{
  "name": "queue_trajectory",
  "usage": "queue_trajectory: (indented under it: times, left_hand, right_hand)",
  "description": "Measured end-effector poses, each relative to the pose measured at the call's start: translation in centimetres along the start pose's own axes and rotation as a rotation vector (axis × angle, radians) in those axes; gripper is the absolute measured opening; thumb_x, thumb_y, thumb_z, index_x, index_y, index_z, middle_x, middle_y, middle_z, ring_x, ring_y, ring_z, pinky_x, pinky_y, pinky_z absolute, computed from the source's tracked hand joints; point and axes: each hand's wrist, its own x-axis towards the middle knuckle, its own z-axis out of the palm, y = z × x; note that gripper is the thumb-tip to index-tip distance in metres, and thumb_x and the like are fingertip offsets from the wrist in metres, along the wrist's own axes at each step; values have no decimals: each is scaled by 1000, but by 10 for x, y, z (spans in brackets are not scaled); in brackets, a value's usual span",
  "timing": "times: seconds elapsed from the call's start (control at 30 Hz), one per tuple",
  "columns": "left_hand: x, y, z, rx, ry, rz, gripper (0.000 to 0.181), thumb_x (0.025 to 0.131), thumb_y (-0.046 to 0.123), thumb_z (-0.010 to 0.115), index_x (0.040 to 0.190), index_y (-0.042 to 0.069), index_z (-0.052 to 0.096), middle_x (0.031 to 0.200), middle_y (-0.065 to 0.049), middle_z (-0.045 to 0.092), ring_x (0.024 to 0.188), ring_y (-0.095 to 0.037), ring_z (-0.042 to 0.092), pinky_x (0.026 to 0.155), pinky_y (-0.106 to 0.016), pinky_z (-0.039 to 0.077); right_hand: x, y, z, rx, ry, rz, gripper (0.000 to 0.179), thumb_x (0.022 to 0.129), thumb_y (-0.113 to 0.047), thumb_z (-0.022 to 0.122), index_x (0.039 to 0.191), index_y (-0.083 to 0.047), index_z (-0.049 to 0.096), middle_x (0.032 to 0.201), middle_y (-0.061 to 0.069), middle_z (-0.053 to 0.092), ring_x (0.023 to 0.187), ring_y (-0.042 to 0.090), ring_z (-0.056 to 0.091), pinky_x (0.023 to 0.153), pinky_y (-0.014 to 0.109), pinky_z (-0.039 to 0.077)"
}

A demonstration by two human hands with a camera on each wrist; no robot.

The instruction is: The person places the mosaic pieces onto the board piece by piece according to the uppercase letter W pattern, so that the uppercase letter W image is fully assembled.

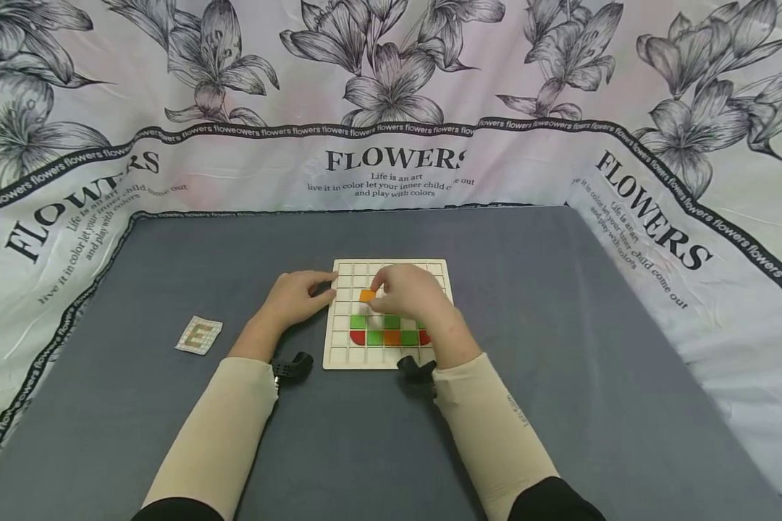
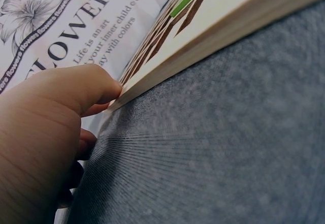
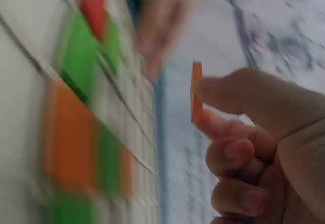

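Nearest the camera on the grey cloth-covered tabletop, two forearms in beige sleeves reach forward, each with a small black wrist camera mount strapped near the cuff. Just beyond them lies the pale wooden square grid board, its lower rows filled with flat green, orange and red tiles. The left hand rests at the board's left edge, fingers loosely curled, with the thumb tip pressed against the board's side in the left wrist view; it grips nothing. The right hand hovers over the middle of the board and pinches a thin flat orange square tile between thumb and forefinger; the right wrist view shows that tile edge-on, lifted clear of the blurred board surface. Off to the left, well apart from the board, a small pale card printed with the letter E lies flat on the cloth. Farthest back, a white fabric backdrop printed with grey flowers and the word FLOWERS wraps around the tabletop.
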Motion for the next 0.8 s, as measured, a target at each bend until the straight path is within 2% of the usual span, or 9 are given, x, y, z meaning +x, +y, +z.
queue_trajectory:
  times: [0.13,0.3,0.47,0.67,0.73,0.8]
  left_hand:
    - [3,3,0,-15,8,6,46,100,36,63,142,18,66,64,0,47,61,-18,43,74,-38,30]
    - [5,4,-3,-5,20,-14,46,99,36,63,141,17,66,66,0,47,63,-19,43,76,-39,29]
    - [6,5,-3,-12,3,-15,46,100,37,63,142,18,65,66,0,47,63,-19,43,77,-40,29]
    - [4,3,0,1,-9,-21,47,101,37,61,143,18,65,68,-1,48,66,-19,45,78,-41,30]
    - [3,2,1,-2,-11,-29,47,101,37,62,143,18,64,68,-1,48,66,-20,45,78,-41,30]
    - [2,1,2,-5,-12,-36,47,101,38,62,144,18,64,68,-1,48,66,-20,44,79,-42,29]
  right_hand:
    - [9,-9,17,-78,-18,17,27,90,-35,78,110,-17,78,100,-4,73,79,15,62,72,35,51]
    - [14,-9,24,-97,9,-1,21,93,-31,77,109,-20,81,111,-5,74,90,14,66,77,34,52]
    - [12,-9,24,-113,15,2,18,92,-32,79,108,-25,84,115,-7,74,103,15,67,79,34,53]
    - [8,-11,25,-102,-17,15,20,96,-30,74,113,-25,83,119,-6,74,106,15,68,83,34,53]
    - [5,-9,20,-94,1,18,24,97,-31,73,119,-24,80,119,-5,73,104,16,68,80,34,53]
    - [0,-3,10,-59,25,27,29,98,-32,72,125,-24,78,111,-2,74,96,18,67,74,35,52]
